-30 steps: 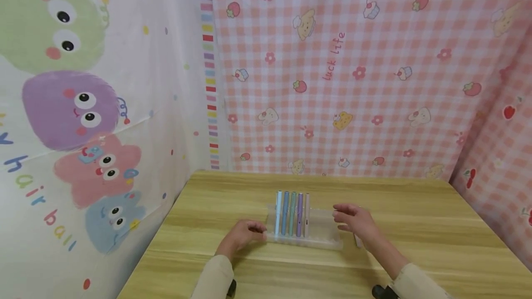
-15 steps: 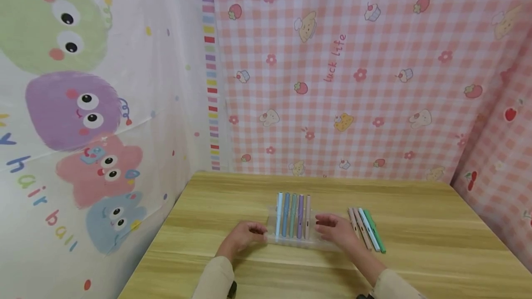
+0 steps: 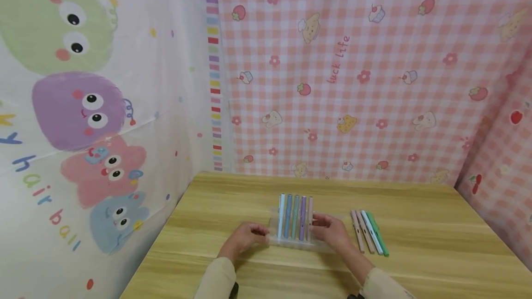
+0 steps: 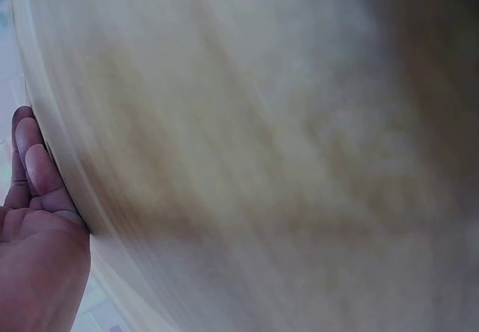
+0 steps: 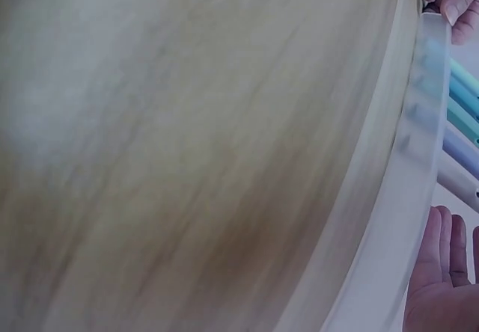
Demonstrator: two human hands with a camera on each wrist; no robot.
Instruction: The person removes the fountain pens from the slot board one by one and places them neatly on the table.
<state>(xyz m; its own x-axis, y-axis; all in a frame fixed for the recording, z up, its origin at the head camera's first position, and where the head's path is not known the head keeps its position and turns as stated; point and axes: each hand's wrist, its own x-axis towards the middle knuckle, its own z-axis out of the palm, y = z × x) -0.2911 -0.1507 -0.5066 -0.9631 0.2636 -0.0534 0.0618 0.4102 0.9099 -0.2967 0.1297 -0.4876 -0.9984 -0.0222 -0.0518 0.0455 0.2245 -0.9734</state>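
Observation:
A clear plastic pen holder point(image 3: 291, 244) lies on the table, with a row of capped pens standing in it: light blue point(image 3: 281, 216), blue point(image 3: 288, 218), green point(image 3: 295, 218), purple point(image 3: 303, 218) and pale pink point(image 3: 311, 204). My left hand point(image 3: 245, 239) pinches the holder's left end, thumb at the front lip, as the right wrist view confirms. Over the holder's right part is my right hand point(image 3: 334, 233), its fingertips beside the pink pen. In the right wrist view the right hand's fingers point(image 5: 444, 242) are loosely extended and hold nothing.
Right of the holder, several loose pens lie side by side on the wooden table point(image 3: 424, 225): two pinkish ones point(image 3: 358, 232), a light blue one point(image 3: 371, 233) and a green one point(image 3: 378, 234). Patterned cloths point(image 3: 374, 105) hang behind and at both sides.
My right hand has moved left, from beyond the holder's right end to the pink pen, uncovering the loose pens. The left hand stays at the holder's left end.

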